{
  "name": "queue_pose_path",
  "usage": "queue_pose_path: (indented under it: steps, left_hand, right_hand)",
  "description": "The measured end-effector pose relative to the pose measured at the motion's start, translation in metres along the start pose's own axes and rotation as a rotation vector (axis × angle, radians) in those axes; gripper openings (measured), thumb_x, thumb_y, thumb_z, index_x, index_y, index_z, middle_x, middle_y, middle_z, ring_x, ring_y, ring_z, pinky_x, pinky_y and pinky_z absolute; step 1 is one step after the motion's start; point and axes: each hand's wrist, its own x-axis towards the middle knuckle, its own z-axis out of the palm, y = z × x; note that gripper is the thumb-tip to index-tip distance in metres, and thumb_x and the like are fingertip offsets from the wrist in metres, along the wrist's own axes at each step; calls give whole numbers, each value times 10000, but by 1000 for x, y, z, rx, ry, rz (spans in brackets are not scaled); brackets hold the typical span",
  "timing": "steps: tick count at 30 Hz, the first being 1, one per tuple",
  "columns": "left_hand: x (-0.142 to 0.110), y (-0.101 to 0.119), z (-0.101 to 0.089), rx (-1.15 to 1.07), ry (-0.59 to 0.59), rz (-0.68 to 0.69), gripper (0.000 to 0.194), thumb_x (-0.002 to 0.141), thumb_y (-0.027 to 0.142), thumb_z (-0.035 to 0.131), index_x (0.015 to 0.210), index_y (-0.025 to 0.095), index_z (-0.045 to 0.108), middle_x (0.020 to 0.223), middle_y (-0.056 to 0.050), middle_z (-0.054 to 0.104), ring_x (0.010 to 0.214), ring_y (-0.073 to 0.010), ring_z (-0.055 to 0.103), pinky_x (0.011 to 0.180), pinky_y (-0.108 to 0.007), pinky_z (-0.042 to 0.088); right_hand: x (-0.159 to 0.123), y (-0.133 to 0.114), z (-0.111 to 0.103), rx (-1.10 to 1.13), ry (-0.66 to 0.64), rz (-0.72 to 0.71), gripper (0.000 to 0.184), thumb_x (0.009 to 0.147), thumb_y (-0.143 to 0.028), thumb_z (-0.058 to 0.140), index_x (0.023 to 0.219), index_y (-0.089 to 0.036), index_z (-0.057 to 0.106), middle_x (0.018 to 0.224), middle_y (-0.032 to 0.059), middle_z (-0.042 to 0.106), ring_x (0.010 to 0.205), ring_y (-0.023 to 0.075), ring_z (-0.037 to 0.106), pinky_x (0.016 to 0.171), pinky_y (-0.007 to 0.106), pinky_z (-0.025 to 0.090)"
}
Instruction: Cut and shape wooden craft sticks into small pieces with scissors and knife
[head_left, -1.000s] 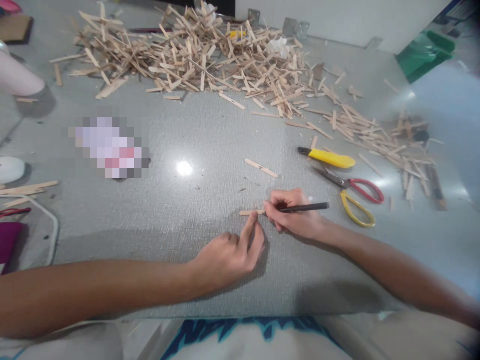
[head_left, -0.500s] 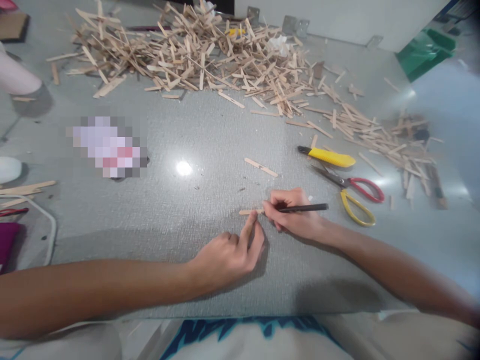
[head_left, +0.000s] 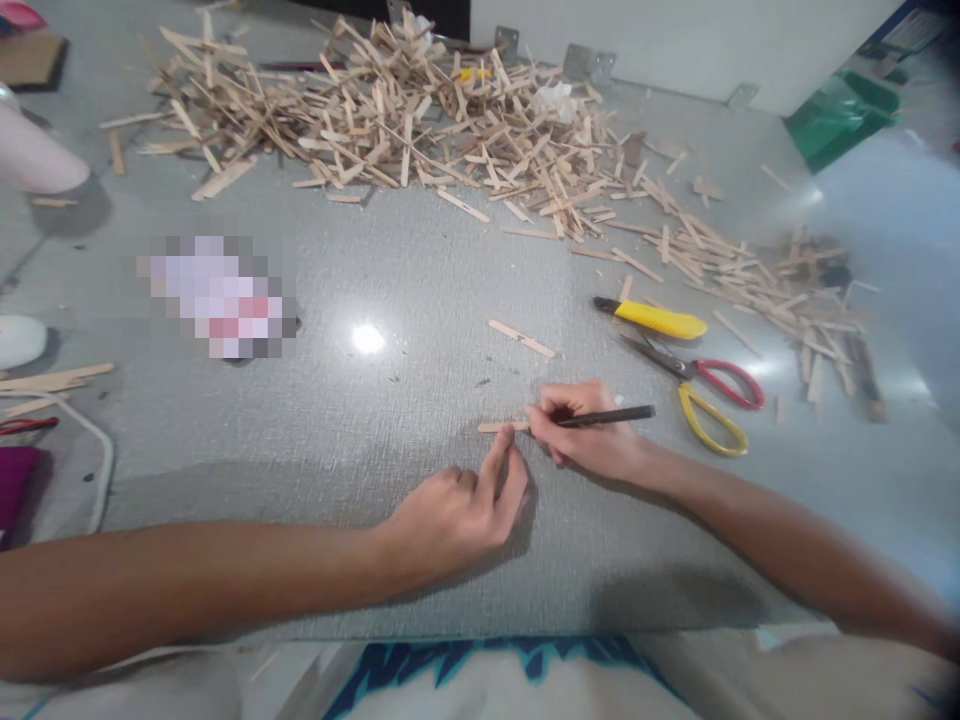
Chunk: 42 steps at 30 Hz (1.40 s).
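A short wooden stick (head_left: pixel 496 427) lies flat on the grey table (head_left: pixel 375 480). My left hand (head_left: pixel 457 515) presses its fingertips together on the stick's near edge and holds it down. My right hand (head_left: pixel 589 430) grips a black pen (head_left: pixel 607 416) like a pencil, its tip at the stick's right end. Another loose stick (head_left: pixel 522 338) lies a little farther away on the table.
A big heap of wooden sticks (head_left: pixel 390 110) covers the far side and trails off to the right. A yellow utility knife (head_left: pixel 656 318) and red-and-yellow scissors (head_left: pixel 705 395) lie right of my right hand. A blurred packet (head_left: pixel 217 295) sits at the left, a green box (head_left: pixel 836 115) far right.
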Motion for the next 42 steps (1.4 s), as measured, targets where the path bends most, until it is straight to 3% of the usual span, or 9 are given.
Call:
queue_pose_path:
  steps: [8, 26, 42]
  left_hand:
    - [-3, 1, 1, 1, -18, 2, 276, 1039, 181, 587, 1147, -19, 743, 1272, -365, 740, 373, -109, 521, 365, -296, 454]
    - [-3, 1, 1, 3, -15, 7, 284, 1025, 190, 602, 1152, -19, 745, 1271, -372, 736, 376, -116, 525, 368, -301, 445]
    - [-2, 2, 2, 15, -16, 4, 284, 1043, 184, 561, 1146, -15, 734, 1273, -373, 732, 372, -118, 518, 365, -300, 445]
  right_hand:
    - [-1, 4, 1, 30, 18, 32, 431, 1056, -390, 637, 673, -218, 540, 464, -36, 591, 382, 102, 552, 415, 215, 412]
    - [-1, 1, -1, -16, -6, -15, 455, 1052, -347, 645, 635, -215, 521, 472, -32, 601, 405, 91, 536, 452, 221, 400]
    - [-1, -1, 1, 29, 27, 30, 429, 1038, -349, 637, 648, -221, 511, 457, -37, 584, 379, 94, 542, 416, 205, 411]
